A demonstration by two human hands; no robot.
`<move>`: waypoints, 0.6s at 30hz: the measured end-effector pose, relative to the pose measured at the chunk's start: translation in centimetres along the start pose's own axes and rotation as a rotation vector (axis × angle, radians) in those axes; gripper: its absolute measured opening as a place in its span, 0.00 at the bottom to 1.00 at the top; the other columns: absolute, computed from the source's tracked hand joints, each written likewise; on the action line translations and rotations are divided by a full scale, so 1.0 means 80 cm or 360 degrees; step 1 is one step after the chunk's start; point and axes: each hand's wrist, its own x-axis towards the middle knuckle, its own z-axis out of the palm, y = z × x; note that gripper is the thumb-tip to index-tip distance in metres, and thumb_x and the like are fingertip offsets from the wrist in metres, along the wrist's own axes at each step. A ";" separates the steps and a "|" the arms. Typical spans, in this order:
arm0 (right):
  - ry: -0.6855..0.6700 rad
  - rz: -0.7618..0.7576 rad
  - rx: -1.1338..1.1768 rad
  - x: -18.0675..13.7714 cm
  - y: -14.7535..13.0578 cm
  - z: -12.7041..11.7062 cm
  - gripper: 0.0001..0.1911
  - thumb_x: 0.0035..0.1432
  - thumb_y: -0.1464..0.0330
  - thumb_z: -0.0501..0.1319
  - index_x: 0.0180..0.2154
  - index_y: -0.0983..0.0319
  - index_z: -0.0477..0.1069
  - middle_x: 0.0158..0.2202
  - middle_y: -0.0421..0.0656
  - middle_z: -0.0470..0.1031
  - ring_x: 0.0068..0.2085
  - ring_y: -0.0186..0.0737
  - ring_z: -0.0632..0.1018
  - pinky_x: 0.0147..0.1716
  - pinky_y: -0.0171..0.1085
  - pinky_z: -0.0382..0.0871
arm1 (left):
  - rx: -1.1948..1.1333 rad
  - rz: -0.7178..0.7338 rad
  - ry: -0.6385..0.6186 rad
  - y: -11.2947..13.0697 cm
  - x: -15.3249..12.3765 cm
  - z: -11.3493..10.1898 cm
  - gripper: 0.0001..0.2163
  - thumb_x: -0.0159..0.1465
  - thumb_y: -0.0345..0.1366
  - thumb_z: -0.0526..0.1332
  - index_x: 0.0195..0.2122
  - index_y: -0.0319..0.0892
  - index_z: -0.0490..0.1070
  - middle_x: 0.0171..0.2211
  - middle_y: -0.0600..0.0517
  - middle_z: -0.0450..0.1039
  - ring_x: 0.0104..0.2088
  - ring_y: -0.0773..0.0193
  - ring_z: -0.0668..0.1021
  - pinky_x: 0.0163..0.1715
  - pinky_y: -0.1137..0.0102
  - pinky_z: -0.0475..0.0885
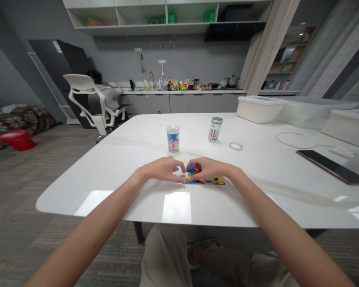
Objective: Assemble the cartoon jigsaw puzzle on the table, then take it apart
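Observation:
A colourful printed strip (214, 180), flat and glossy-looking, lies on the white table in front of me. My left hand (166, 169) curves around its left end, with thumb and fingertips closed in at the edge. On the strip's left half, my right hand (208, 167) has its thumb and bent fingers pinched on it; the fingertips of both hands nearly meet. Part of the strip is hidden under the right hand. Beyond my hands stands a clear-topped cylindrical can (173, 139) with a blue and pink cartoon print. Farther right is a second printed can (215, 129) with a grey top, beside a thin ring (235, 146).
On the right lie a dark phone (333, 165) and a white cable (302, 144). Lidded plastic bins (260, 109) stand at the back right of the table (107, 175). A person sits in a white chair (89, 99) near the kitchen counter (179, 92).

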 end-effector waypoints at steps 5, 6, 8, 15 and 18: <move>-0.0025 0.0022 0.0012 -0.002 -0.006 -0.003 0.21 0.52 0.55 0.67 0.43 0.61 0.74 0.25 0.37 0.67 0.27 0.34 0.68 0.27 0.33 0.59 | -0.0141 0.0078 -0.0101 0.008 0.005 0.005 0.17 0.60 0.51 0.62 0.41 0.45 0.76 0.19 0.59 0.61 0.22 0.68 0.66 0.29 0.73 0.60; -0.0022 0.0030 0.0008 -0.002 -0.007 -0.003 0.21 0.51 0.55 0.67 0.43 0.61 0.74 0.25 0.37 0.67 0.27 0.34 0.68 0.27 0.33 0.59 | -0.0157 0.0079 -0.0115 0.009 0.005 0.005 0.16 0.61 0.50 0.61 0.41 0.45 0.76 0.18 0.59 0.60 0.21 0.68 0.65 0.28 0.73 0.60; -0.0013 0.0037 -0.0008 -0.001 -0.006 -0.003 0.21 0.50 0.55 0.68 0.43 0.61 0.74 0.25 0.36 0.67 0.27 0.34 0.68 0.27 0.33 0.58 | -0.0179 0.0052 -0.0133 0.010 0.005 0.004 0.15 0.60 0.48 0.62 0.41 0.44 0.76 0.18 0.60 0.58 0.20 0.69 0.64 0.28 0.73 0.60; -0.0003 -0.0003 0.0000 -0.001 -0.005 -0.002 0.20 0.51 0.56 0.67 0.43 0.60 0.74 0.25 0.36 0.66 0.27 0.34 0.68 0.27 0.33 0.58 | -0.0267 0.0040 -0.0116 0.005 0.005 0.005 0.13 0.57 0.43 0.63 0.41 0.42 0.72 0.17 0.62 0.56 0.19 0.70 0.62 0.25 0.74 0.58; 0.0004 0.0008 0.0004 -0.002 -0.007 -0.003 0.19 0.52 0.58 0.67 0.43 0.61 0.74 0.24 0.36 0.66 0.27 0.34 0.68 0.28 0.33 0.58 | -0.0293 0.0074 -0.0102 0.005 0.005 0.006 0.11 0.59 0.43 0.62 0.37 0.42 0.71 0.17 0.62 0.57 0.19 0.71 0.62 0.25 0.74 0.58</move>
